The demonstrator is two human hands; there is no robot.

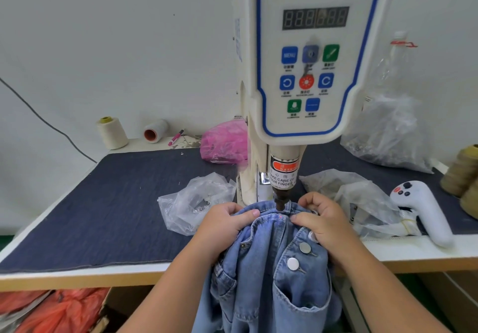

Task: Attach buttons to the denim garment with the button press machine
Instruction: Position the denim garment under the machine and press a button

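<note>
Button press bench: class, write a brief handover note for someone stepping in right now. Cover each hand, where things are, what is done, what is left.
Left hand grips the denim garment left of the press head.
Right hand pinches the fabric edge on the right.
The edge sits under the press head; fingers are close to it.
Done: two metal buttons show on the front.
Left: press this spot, then any remaining ones.

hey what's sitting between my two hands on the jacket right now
In the head view, the press punch comes down onto a bunched fold of the denim garment between the left hand and the right hand.
</note>
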